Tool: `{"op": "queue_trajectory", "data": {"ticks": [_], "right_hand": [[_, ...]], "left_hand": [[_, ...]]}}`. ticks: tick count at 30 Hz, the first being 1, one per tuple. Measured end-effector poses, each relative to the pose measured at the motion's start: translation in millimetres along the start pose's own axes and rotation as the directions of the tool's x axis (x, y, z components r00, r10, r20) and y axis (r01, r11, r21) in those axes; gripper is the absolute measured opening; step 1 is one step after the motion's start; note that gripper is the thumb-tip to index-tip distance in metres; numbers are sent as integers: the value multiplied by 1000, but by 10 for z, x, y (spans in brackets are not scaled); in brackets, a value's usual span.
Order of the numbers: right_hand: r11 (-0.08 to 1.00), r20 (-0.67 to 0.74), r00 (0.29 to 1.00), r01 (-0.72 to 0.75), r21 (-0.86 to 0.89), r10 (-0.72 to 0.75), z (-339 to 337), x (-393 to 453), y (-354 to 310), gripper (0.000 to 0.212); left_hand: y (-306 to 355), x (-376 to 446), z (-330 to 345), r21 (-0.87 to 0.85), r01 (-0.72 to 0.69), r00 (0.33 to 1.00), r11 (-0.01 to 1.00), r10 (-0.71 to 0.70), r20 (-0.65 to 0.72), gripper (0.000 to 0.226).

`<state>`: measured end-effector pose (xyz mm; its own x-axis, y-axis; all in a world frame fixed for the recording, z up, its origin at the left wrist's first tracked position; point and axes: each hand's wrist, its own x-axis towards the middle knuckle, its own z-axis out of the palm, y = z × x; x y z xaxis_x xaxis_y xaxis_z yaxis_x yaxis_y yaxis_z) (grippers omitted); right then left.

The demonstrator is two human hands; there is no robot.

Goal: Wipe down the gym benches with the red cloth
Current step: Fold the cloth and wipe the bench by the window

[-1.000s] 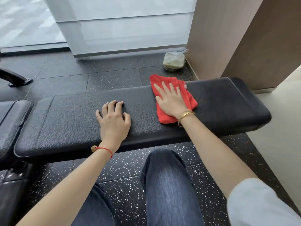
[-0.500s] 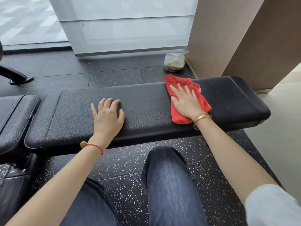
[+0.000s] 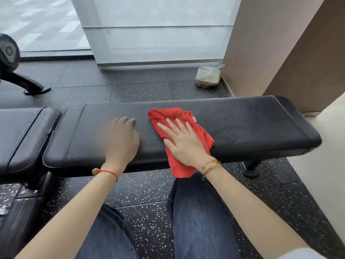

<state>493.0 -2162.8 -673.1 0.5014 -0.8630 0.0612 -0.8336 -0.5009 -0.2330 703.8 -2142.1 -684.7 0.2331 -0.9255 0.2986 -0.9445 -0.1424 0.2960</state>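
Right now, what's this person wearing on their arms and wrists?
Both forearms are bare. The left hand has a thin red string bracelet with a small tan bead at the wrist. The right hand has gold chain bracelets at its wrist, and a pale grey sleeve shows near the elbow.

Black speckled rubber floor (image 3: 141, 193), frosted glass panel (image 3: 158, 40) at the far side letting in daylight, brown wall (image 3: 265, 45) right of the panel, tied plastic bag (image 3: 207, 77) at the wall's foot, machine leg (image 3: 28, 84) far left of the panel
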Motion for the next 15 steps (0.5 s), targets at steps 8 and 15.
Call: {"op": "queue_trajectory", "data": {"ticks": [8,15], "right_hand": [[923,-4,923,-384,-7,384,-262,262,766,54],[983,30,983,-182,-31,183,-71,626,18,56]], "left_hand": [[25,-10,4,-4,20,1000,1000,-20,5,45],[43,5,-15,-11,45,999,999,-45,-2,43]]}}
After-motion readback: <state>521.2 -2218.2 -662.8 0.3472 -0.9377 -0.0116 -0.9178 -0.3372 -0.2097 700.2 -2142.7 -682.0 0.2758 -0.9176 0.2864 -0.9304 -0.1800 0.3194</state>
